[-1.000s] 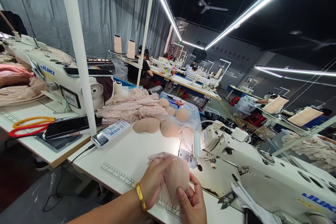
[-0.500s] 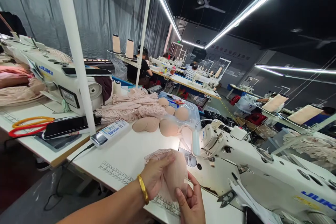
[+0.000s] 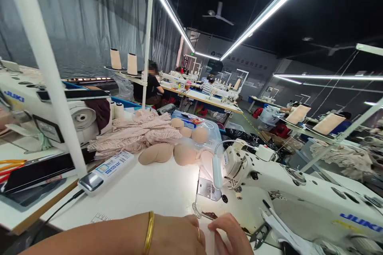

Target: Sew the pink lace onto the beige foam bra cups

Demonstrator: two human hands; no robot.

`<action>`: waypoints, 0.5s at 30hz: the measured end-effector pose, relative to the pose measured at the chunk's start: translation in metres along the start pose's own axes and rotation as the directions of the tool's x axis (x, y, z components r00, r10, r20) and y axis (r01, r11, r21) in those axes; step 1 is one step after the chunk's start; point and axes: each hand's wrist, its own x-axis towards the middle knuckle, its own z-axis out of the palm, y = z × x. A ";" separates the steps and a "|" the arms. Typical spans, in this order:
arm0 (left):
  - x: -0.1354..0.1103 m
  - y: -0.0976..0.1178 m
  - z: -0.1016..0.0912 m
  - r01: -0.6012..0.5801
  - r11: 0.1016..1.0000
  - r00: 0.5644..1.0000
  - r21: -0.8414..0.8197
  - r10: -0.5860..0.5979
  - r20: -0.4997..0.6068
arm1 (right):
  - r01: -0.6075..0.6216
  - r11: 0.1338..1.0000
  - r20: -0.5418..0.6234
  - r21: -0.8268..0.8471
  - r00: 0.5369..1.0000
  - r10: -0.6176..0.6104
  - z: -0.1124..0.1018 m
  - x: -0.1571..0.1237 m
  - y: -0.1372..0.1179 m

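Note:
At the bottom edge, my left hand (image 3: 176,233), with a gold bangle and a ring, is closed on a pale beige bra cup (image 3: 210,236). Only a strip of the cup shows between the hands; the rest is hidden or out of view. My right hand (image 3: 231,234) pinches it from the other side, thumb and fingers bent. Both hands are in front of the needle plate (image 3: 208,189) of a white sewing machine (image 3: 287,179), apart from it. A lit lamp (image 3: 217,171) hangs beside the needle.
Beige cups (image 3: 160,153) lie behind on the table, near heaped lace fabric (image 3: 134,133). A white power bank (image 3: 106,171) with a cable lies left, by a white pole (image 3: 50,67). Thread snips (image 3: 261,234) lie right of my hands. Co-workers sit farther back.
Both hands have come down and nearer to me with the cup, which is now mostly out of sight. My left hand has turned over, its back showing. The view has swung right.

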 end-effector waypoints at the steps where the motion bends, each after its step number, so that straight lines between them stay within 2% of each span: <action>1: 0.005 -0.005 -0.003 -0.047 0.986 0.995 0.159 0.032 0.094 | 0.134 0.983 0.158 -0.122 0.981 -0.114 -0.009 0.013 0.001; 2: 0.010 -0.009 -0.008 -0.104 0.949 0.986 0.296 0.060 0.153 | 0.241 0.946 0.273 -0.219 0.946 -0.177 -0.016 0.026 0.002; 4: 0.025 -0.016 -0.022 -0.212 0.840 0.967 0.500 0.104 0.234 | 0.373 0.857 0.449 -0.357 0.873 -0.193 -0.023 0.049 0.007; 6: 0.041 -0.019 -0.038 -0.272 0.771 0.937 0.576 0.076 0.341 | 0.457 0.786 0.527 -0.417 0.826 -0.201 -0.024 0.063 0.016; 8: 0.054 -0.020 -0.052 -0.268 0.761 0.920 0.591 0.020 0.391 | 0.474 0.762 0.522 -0.441 0.827 -0.212 -0.024 0.067 0.024; 10: 0.061 -0.018 -0.059 -0.265 0.758 0.911 0.596 -0.006 0.413 | 0.436 0.781 0.485 -0.447 0.852 -0.198 -0.025 0.064 0.029; 13: 0.060 -0.020 -0.055 -0.247 0.748 0.921 0.616 -0.016 0.389 | 0.355 0.831 0.481 -0.428 0.868 -0.123 -0.033 0.058 0.027; 15: 0.056 -0.028 -0.045 -0.196 0.760 0.950 0.619 -0.009 0.311 | 0.333 0.846 0.494 -0.417 0.864 -0.096 -0.037 0.056 0.024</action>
